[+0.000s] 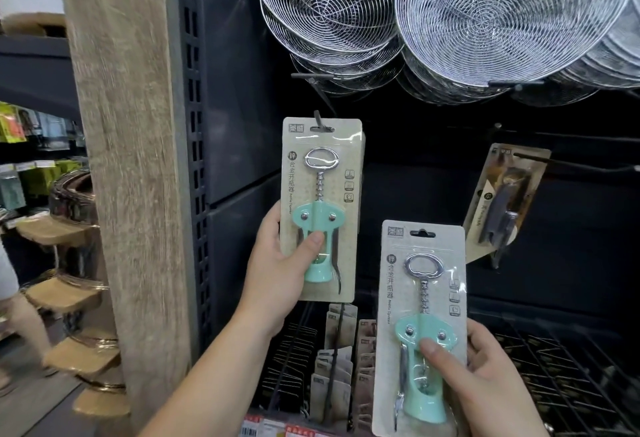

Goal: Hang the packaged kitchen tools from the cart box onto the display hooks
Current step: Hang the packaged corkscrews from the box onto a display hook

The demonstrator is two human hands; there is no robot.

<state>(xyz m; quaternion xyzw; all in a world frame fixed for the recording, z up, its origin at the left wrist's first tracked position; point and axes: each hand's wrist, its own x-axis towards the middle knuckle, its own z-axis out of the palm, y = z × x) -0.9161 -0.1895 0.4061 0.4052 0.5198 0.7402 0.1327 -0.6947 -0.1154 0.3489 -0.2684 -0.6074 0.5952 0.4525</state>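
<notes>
Left hand (pixel 277 270) under hooked corkscrew pack (pixel 320 208)

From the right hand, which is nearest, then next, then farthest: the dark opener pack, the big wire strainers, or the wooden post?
1. Dark opener pack, hanging on a hook above the right hand.
2. Round wire strainers, hanging top right.
3. Wooden post, far left.

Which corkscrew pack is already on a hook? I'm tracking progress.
The upper corkscrew pack, held by the left hand: a hook passes through its slot. The lower pack, in the right hand, hangs on nothing.
</notes>
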